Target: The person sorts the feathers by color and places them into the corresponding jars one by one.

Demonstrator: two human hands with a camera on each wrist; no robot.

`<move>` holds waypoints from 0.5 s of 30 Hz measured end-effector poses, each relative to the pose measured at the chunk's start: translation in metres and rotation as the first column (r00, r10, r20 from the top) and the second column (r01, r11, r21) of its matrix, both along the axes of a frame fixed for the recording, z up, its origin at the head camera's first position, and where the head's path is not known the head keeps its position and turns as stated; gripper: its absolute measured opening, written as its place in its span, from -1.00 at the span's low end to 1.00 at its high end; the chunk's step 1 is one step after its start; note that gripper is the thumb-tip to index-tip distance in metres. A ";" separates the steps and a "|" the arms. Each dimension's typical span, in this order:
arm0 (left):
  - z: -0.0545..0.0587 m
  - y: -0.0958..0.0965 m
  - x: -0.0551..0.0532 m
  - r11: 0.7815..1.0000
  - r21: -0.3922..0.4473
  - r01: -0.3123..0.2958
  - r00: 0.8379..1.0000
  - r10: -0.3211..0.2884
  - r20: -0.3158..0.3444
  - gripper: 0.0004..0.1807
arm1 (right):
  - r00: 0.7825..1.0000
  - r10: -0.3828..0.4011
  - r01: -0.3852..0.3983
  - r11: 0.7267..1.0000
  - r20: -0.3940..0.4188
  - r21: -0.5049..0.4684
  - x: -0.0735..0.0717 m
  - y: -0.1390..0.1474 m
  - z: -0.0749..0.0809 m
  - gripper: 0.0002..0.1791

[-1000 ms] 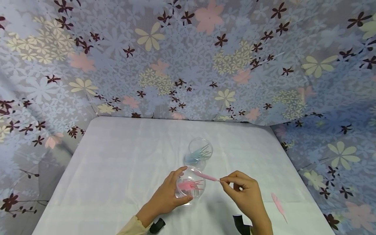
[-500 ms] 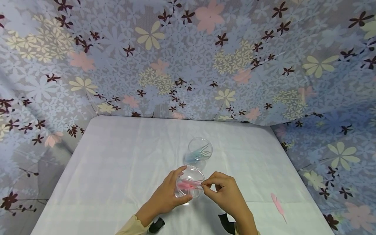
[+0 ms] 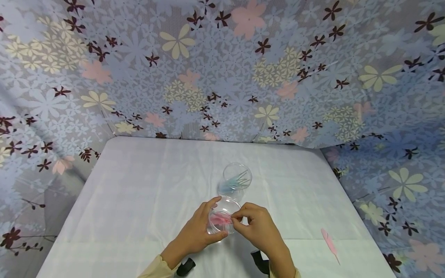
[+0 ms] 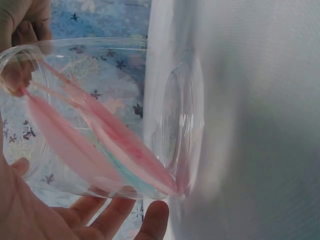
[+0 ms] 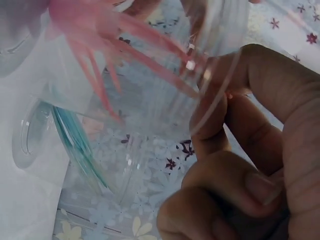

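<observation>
My left hand (image 3: pixel 198 231) grips a clear plastic jar (image 3: pixel 228 199) round its side, thumb in front. Several pink feathers (image 4: pixel 125 142) lean inside it, quills toward the mouth. My right hand (image 3: pixel 259 224) is at the jar's mouth, pinching the quill of one pink feather (image 4: pixel 65 137) between thumb and forefinger. That feather's vane is inside the jar in the left wrist view. Just behind stands a second clear jar (image 3: pixel 237 165) holding several teal feathers (image 5: pixel 75 145), also visible in the right wrist view.
One loose pink feather (image 3: pixel 328 241) lies on the white-covered table (image 3: pixel 156 185), right of my right hand. A flower-patterned cloth (image 3: pixel 215 77) hangs behind the table and along its sides. Black straps (image 3: pixel 185 267) sit at both wrists.
My right hand has moved left to the jar, taking its pink feather from above the rim to inside. The left hand and the jar have stayed in place.
</observation>
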State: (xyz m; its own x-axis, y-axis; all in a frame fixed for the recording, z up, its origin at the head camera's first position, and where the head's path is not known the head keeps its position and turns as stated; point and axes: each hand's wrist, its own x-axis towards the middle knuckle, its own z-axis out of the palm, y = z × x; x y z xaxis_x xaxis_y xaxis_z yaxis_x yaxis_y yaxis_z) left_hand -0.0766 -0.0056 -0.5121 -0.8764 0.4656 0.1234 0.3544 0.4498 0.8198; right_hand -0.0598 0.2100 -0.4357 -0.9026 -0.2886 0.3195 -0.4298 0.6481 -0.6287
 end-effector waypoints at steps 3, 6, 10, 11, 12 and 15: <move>0.000 0.000 0.001 1.000 -0.004 0.001 1.000 -0.001 -0.007 0.00 | 1.000 -0.019 0.019 0.999 0.000 0.050 -0.001 -0.003 -0.003 -0.87; -0.001 0.000 0.001 1.000 -0.005 0.004 1.000 -0.004 -0.010 0.00 | 0.999 -0.033 0.033 0.996 0.005 0.089 -0.002 -0.007 -0.005 -0.89; -0.001 0.000 0.001 1.000 -0.001 0.003 1.000 -0.003 -0.021 0.02 | 0.999 -0.041 0.038 0.992 0.020 0.120 -0.003 -0.010 -0.006 -0.91; -0.001 0.000 0.001 1.000 0.000 0.003 1.000 -0.003 -0.023 0.02 | 0.999 -0.042 0.038 0.991 0.027 0.127 -0.003 -0.011 -0.005 -0.91; -0.001 0.000 0.001 1.000 0.001 0.003 1.000 -0.003 -0.026 0.03 | 0.999 -0.043 0.038 0.990 0.033 0.135 -0.004 -0.011 -0.005 -0.92; 0.000 0.000 0.001 1.000 0.004 0.003 1.000 -0.003 -0.027 0.02 | 0.997 -0.057 0.047 0.986 0.055 0.159 -0.004 -0.012 -0.003 -0.93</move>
State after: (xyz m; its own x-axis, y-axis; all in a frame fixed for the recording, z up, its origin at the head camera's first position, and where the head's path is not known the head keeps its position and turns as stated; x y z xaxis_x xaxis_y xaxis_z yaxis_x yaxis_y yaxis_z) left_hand -0.0759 -0.0052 -0.5118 -0.8712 0.4677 0.1492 0.3781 0.4454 0.8116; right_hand -0.0643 0.1976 -0.4391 -0.9337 -0.2831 0.2193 -0.3579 0.7616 -0.5403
